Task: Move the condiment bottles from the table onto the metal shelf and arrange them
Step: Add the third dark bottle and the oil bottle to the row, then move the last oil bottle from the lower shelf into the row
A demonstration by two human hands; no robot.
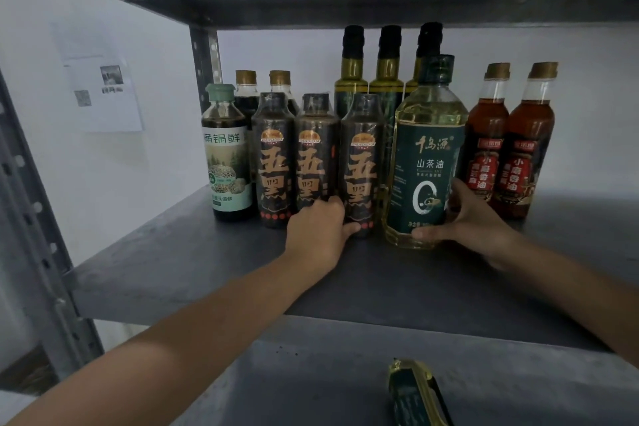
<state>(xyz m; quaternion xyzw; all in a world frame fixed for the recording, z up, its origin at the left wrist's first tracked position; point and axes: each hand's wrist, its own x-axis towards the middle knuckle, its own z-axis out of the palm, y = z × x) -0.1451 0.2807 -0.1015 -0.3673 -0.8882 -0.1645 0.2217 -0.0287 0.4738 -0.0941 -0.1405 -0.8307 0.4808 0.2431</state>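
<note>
Camellia oil bottle point(427, 162) upright at front of metal shelf point(207, 263), btwn dark-label bottle point(361, 166) & sesame-oil pair point(505, 149); right hand point(477, 218) fingers wrapped low round it, left hand point(320, 228) fingers curled at dark-label bottle's base; risk: low push tipping tall bottle into neighbours, domino fall.

Apparently a dim storeroom or pantry; a grey slotted-angle metal shelf point(173, 270) stands against a bare white wall point(145, 176); sealed condiment bottles point(273, 162) stand in rows; a printed notice point(103, 93) hangs beside it.
</note>
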